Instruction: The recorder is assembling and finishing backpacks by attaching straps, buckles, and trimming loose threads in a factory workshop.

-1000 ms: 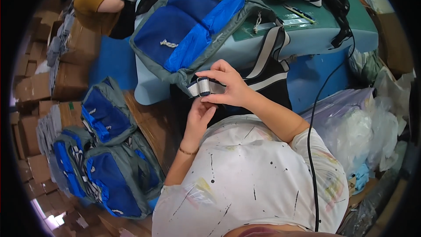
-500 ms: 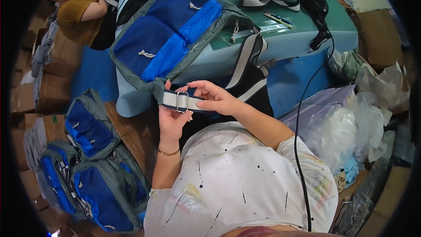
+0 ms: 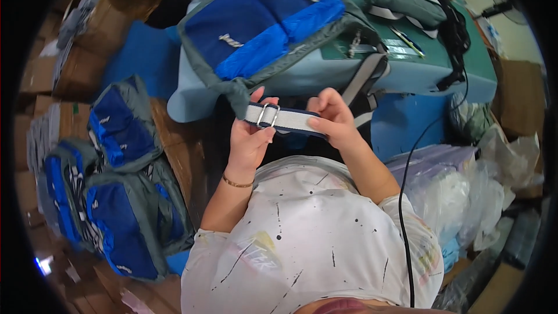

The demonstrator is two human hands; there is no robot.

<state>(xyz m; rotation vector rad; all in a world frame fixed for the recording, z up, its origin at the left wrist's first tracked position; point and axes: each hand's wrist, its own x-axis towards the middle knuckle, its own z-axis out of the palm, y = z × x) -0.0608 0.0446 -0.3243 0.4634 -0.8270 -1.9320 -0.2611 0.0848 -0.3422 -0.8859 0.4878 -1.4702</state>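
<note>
A blue and grey bag (image 3: 232, 52) lies on the table's near edge, its grey corner hanging toward me. From that corner runs a white webbing strap (image 3: 295, 121) with dark blue edges, threaded through a metal slide buckle (image 3: 268, 116). My left hand (image 3: 247, 139) pinches the strap at the buckle, thumb below and fingers partly hidden behind. Farther right, my right hand (image 3: 337, 125) grips the strap between thumb and curled fingers. The webbing is stretched fairly straight between both hands.
Several similar blue and grey bags (image 3: 122, 215) are piled at the left beside cardboard boxes. A grey folded piece with white straps (image 3: 404, 3) and a pen (image 3: 407, 42) lie on the green tabletop. A black cable (image 3: 406, 221) hangs at my right, near plastic-wrapped bundles (image 3: 447, 189).
My right hand has slid right, away from the buckle, and more strap shows between the hands. The view has shifted, so the bag appears higher and farther right.
</note>
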